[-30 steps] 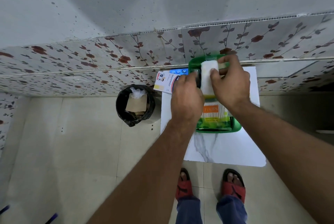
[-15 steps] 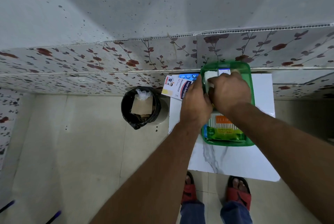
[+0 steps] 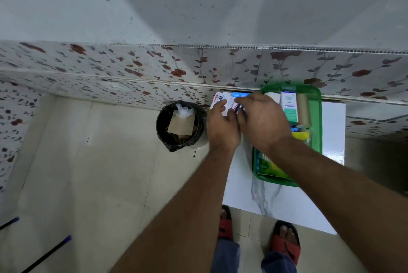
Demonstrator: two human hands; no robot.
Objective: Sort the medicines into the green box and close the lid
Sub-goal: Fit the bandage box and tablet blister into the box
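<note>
Just left of the translucent green plastic box (image 3: 318, 118), both hands meet on a flat white-and-blue medicine carton (image 3: 223, 101). Left hand (image 3: 223, 127) fingers curl on its edge; right hand (image 3: 262, 122) fingers lie spread over it, grip unclear. Lifting it level and sliding it in flat beside the upright packs should work best.

We see a home: floral wall tiles (image 3: 287, 67), lined bin (image 3: 180, 126) left of our hands, sandalled feet (image 3: 286, 244).

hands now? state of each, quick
Left hand: fingers on the white packet beside the green box; a closed grip cannot be told.
Right hand: reaching over the same packet, fingers spread, open.
</note>
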